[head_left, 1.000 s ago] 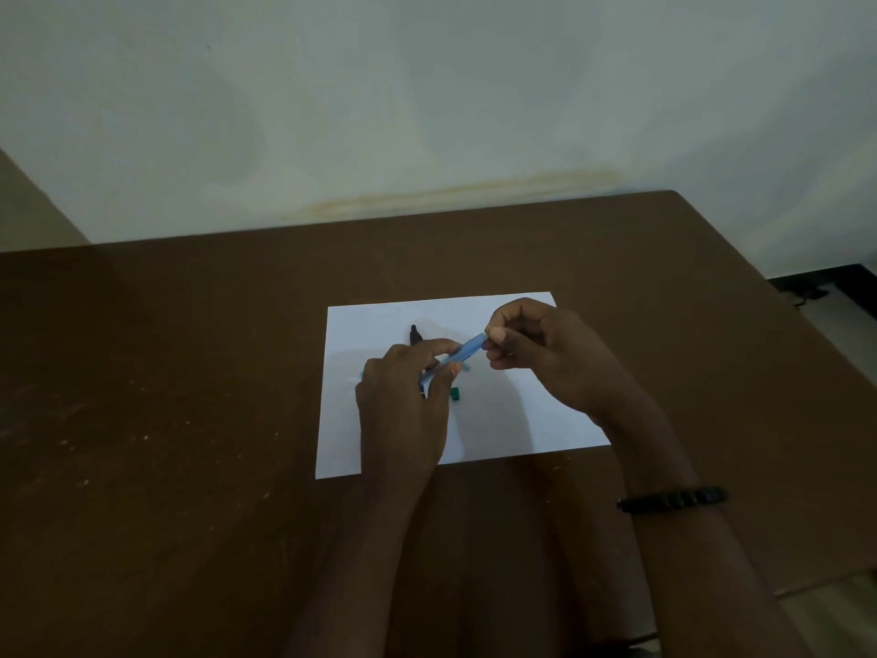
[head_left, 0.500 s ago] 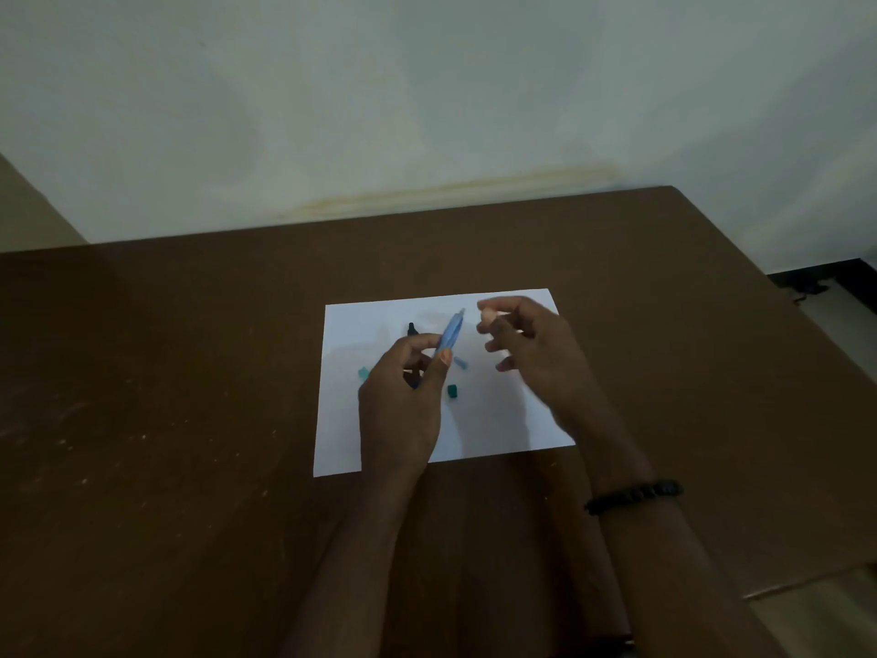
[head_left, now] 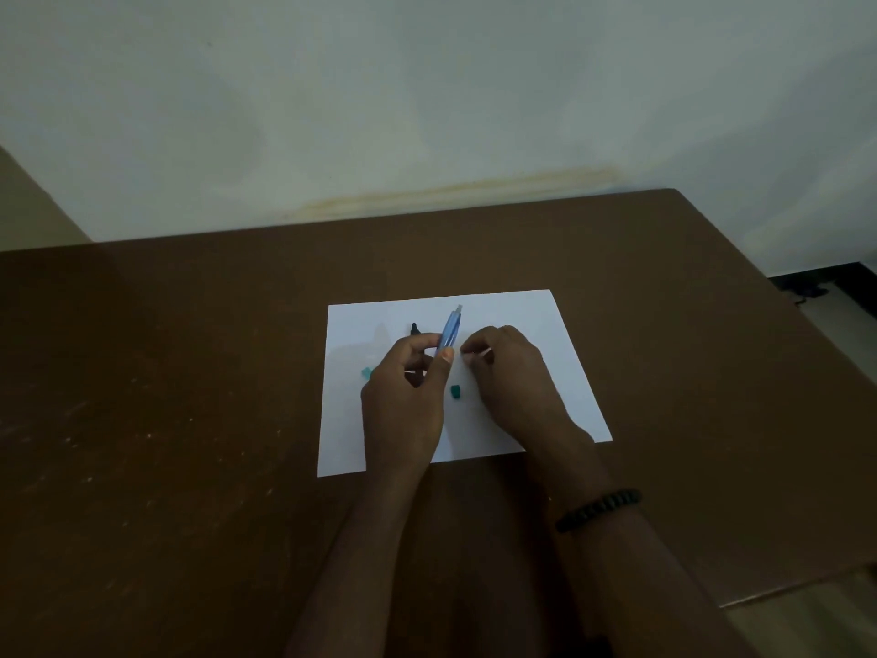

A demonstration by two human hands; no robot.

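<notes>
My left hand [head_left: 403, 406] grips a translucent blue pen barrel [head_left: 451, 330] between thumb and fingers, its far end tilted up and away from me. My right hand [head_left: 510, 377] sits just right of it, low over the white paper [head_left: 536, 325]. Its fingers are curled and its fingertips pinch a small pale piece [head_left: 484, 354]. On the paper lie a black pen part [head_left: 414, 329], mostly hidden behind my left hand, a small teal piece [head_left: 456, 391] between my hands, and another teal piece [head_left: 366, 371] at the left.
The paper lies on a dark brown table [head_left: 190, 396] that stands against a pale wall [head_left: 427, 111]. The table's right edge [head_left: 778, 296] drops to a light floor. A dark beaded bracelet [head_left: 598, 510] is on my right wrist.
My right hand let go of the pen's end and dropped towards the paper beside my left hand. My left hand swung the blue barrel from lying sideways to pointing away from me.
</notes>
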